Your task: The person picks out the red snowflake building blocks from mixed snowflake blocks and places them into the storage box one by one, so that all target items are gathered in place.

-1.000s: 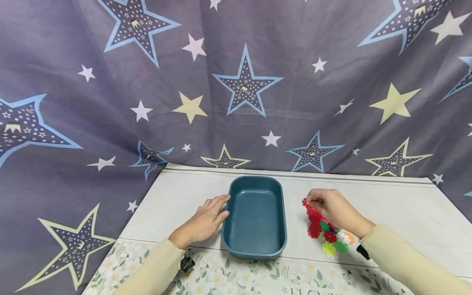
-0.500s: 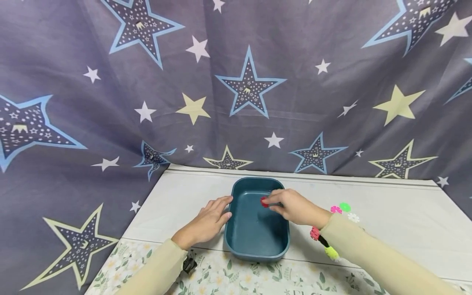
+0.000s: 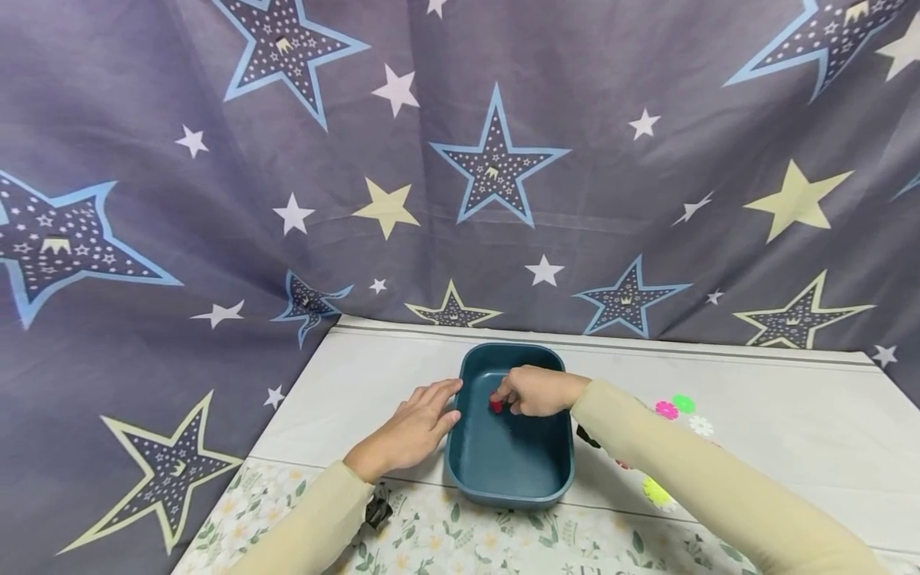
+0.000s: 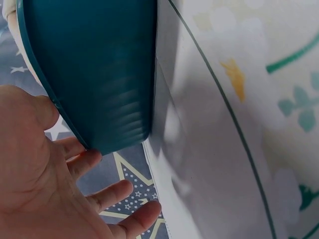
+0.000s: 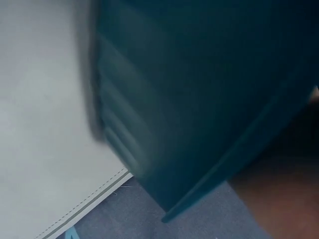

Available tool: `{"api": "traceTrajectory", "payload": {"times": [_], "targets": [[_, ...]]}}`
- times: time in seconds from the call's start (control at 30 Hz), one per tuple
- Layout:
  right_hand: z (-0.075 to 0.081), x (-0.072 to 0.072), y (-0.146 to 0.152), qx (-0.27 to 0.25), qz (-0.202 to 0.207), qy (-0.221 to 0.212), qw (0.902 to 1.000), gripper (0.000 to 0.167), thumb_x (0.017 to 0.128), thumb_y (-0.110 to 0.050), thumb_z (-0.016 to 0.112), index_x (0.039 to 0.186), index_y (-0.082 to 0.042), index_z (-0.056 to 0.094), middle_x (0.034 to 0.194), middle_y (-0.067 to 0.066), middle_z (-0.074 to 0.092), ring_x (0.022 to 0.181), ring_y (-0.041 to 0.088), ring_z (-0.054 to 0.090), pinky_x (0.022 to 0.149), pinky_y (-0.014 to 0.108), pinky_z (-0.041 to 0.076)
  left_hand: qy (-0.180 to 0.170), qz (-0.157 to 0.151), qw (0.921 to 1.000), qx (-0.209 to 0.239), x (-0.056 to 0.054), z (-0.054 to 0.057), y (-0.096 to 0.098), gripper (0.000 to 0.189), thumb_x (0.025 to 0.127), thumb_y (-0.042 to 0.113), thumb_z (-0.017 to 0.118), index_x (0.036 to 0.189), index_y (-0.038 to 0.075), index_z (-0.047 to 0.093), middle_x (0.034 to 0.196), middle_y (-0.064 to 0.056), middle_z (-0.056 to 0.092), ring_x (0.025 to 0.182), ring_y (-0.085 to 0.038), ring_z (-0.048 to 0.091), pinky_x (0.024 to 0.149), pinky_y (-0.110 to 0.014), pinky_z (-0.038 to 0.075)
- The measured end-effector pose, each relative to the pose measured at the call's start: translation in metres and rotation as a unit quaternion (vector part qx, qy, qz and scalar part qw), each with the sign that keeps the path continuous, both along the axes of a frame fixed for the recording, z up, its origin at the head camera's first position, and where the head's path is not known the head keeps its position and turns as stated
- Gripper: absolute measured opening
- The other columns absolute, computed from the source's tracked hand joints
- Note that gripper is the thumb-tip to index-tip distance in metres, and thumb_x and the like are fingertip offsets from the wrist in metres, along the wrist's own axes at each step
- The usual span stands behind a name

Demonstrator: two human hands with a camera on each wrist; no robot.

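Centrally, a blue-green box [image 3: 506,459] with rounded corners and a narrow rim stands on the tabletop [image 3: 384,359]. Within its far half, the fingers of the right hand [image 3: 539,391] are clamped on a red piece [image 3: 496,403], small and vivid against the darker interior; the fingers cover part of its outline, and whether it touches the floor of the box cannot be told. The left hand [image 3: 408,427] touches the left rim, its fingers apart. To the right lie a pink disc [image 3: 666,410] and a white disc [image 3: 700,426], both notched at the edge, beside a green disc [image 3: 684,403]. A yellow disc [image 3: 656,492] lies nearer the viewer, beside the right sleeve [image 3: 668,447].
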State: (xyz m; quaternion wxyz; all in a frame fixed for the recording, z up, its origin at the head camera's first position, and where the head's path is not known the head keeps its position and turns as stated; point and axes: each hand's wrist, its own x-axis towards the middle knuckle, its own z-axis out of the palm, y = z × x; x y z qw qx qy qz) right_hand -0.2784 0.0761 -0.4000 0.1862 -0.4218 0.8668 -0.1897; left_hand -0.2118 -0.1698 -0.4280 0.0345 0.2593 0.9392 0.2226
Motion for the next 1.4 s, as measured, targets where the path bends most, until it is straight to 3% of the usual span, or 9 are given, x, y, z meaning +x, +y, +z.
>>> {"api": "traceTrajectory", "payload": {"times": [0.13,0.23,0.33,0.47,0.7,0.83,0.97,1.17,1.4], "targets": [[0.002,-0.004,-0.002,0.048,-0.008,0.004,0.9988,0.037,0.083,0.008,0.061,0.118,-0.001,0.066,0.105,0.011,0.068,0.096,0.021,0.063,0.081,0.031,0.050,0.004,-0.001,1.0000,-0.003,-0.001,0.000,0.002,0.052,0.103,0.035,0.037,0.149,0.014,0.029,0.151,0.001,0.027,0.135,-0.023,0.026,0.099,-0.056,0.028],[0.002,-0.003,-0.003,0.079,-0.001,0.017,0.9967,0.036,0.080,0.009,0.060,0.114,0.000,0.067,0.091,0.006,0.066,0.082,0.016,0.058,0.075,0.028,0.047,0.005,-0.001,1.0000,-0.004,-0.002,0.000,0.004,0.052,0.103,0.034,0.038,0.149,0.014,0.029,0.151,0.001,0.027,0.134,-0.024,0.027,0.099,-0.056,0.029],[0.000,-0.004,-0.003,0.100,0.010,0.021,0.9947,0.031,0.078,0.009,0.058,0.106,0.001,0.068,0.071,0.000,0.052,0.067,0.013,0.043,0.065,0.025,0.038,0.005,-0.002,1.0000,-0.003,-0.002,0.000,0.004,0.051,0.103,0.033,0.039,0.149,0.013,0.030,0.150,0.000,0.028,0.134,-0.024,0.027,0.098,-0.055,0.030],[-0.003,-0.006,-0.005,0.113,0.002,0.004,0.9936,0.032,0.080,0.010,0.053,0.110,0.003,0.061,0.059,-0.004,0.036,0.055,0.010,0.032,0.057,0.023,0.030,0.006,-0.003,1.0000,-0.002,-0.002,0.001,0.005,0.051,0.103,0.033,0.040,0.149,0.013,0.030,0.150,0.000,0.029,0.134,-0.024,0.028,0.098,-0.054,0.030],[-0.006,-0.012,-0.005,0.145,-0.036,0.001,0.9887,0.052,0.089,0.001,0.052,0.139,0.004,0.041,0.078,0.002,0.045,0.060,0.011,0.036,0.059,0.024,0.034,0.005,-0.003,1.0000,-0.001,-0.003,0.001,0.006,0.051,0.103,0.033,0.039,0.149,0.014,0.030,0.150,0.001,0.028,0.134,-0.023,0.027,0.099,-0.054,0.029],[-0.003,-0.013,0.001,0.107,-0.045,0.001,0.9932,0.051,0.091,0.001,0.052,0.141,0.003,0.039,0.089,0.006,0.052,0.068,0.012,0.042,0.066,0.027,0.039,0.003,-0.003,1.0000,-0.002,-0.003,0.000,0.005,0.052,0.103,0.033,0.039,0.149,0.015,0.029,0.151,0.002,0.027,0.134,-0.023,0.026,0.100,-0.054,0.029],[0.006,-0.009,0.015,0.020,-0.050,-0.003,0.9986,0.056,0.091,0.003,0.055,0.143,0.001,0.036,0.098,0.009,0.057,0.083,0.015,0.052,0.078,0.034,0.045,-0.002,-0.002,1.0000,0.001,-0.002,0.000,0.004,0.051,0.103,0.031,0.040,0.149,0.013,0.029,0.151,0.000,0.027,0.134,-0.024,0.026,0.100,-0.055,0.028],[0.024,0.001,0.055,-0.081,-0.045,0.042,0.9948,0.044,0.091,0.001,0.060,0.133,0.000,0.051,0.105,0.008,0.059,0.096,0.023,0.059,0.080,0.037,0.049,-0.002,0.001,1.0000,0.001,-0.001,0.000,0.001,0.051,0.103,0.034,0.039,0.149,0.014,0.029,0.151,0.001,0.027,0.135,-0.024,0.026,0.100,-0.056,0.028],[0.037,0.018,0.118,-0.088,-0.088,0.108,0.9863,0.034,0.080,0.006,0.069,0.113,-0.003,0.066,0.100,0.005,0.063,0.087,0.021,0.062,0.074,0.038,0.053,0.002,-0.001,1.0000,0.000,-0.002,-0.001,0.000,0.052,0.103,0.036,0.037,0.149,0.014,0.029,0.151,-0.002,0.027,0.135,-0.025,0.026,0.100,-0.057,0.027]]}}
